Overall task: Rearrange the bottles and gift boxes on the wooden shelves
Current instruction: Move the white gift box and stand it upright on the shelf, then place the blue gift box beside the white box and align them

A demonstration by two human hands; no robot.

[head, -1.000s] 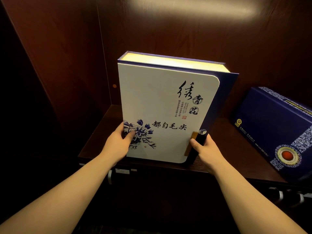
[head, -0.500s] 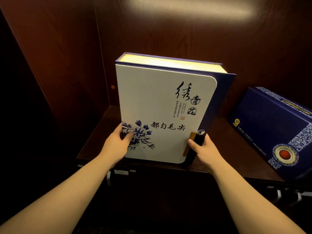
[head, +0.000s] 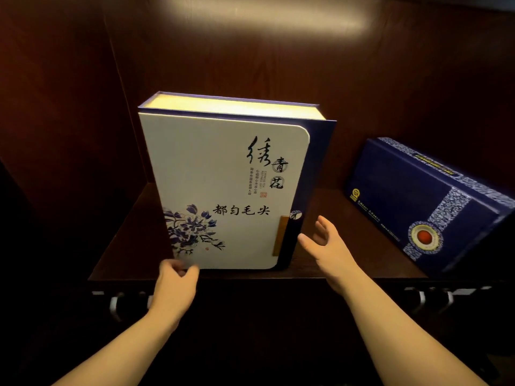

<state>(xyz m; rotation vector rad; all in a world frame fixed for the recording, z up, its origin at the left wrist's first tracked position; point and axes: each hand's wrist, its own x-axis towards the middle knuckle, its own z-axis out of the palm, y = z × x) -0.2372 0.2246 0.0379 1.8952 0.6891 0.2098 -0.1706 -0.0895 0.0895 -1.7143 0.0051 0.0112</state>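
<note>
A tall white gift box [head: 223,185] with a blue flower print, black calligraphy and a dark blue spine stands upright on the dark wooden shelf [head: 125,246]. My left hand [head: 174,285] hovers just below the box's lower left corner, fingers loosely curled and holding nothing. My right hand [head: 328,246] is off the box, a little to the right of its spine, with fingers spread. A dark blue gift box [head: 412,201] with a red round emblem leans tilted at the right of the same shelf.
The shelf's left side wall [head: 64,121] and back panel [head: 278,51] are dark wood. Metal handles [head: 115,305] show below the shelf's front edge, more of them at the right [head: 420,298]. Bare shelf lies between the two boxes.
Both hands have let go of the white box and drawn back from it. The box now stands by itself on the shelf.
</note>
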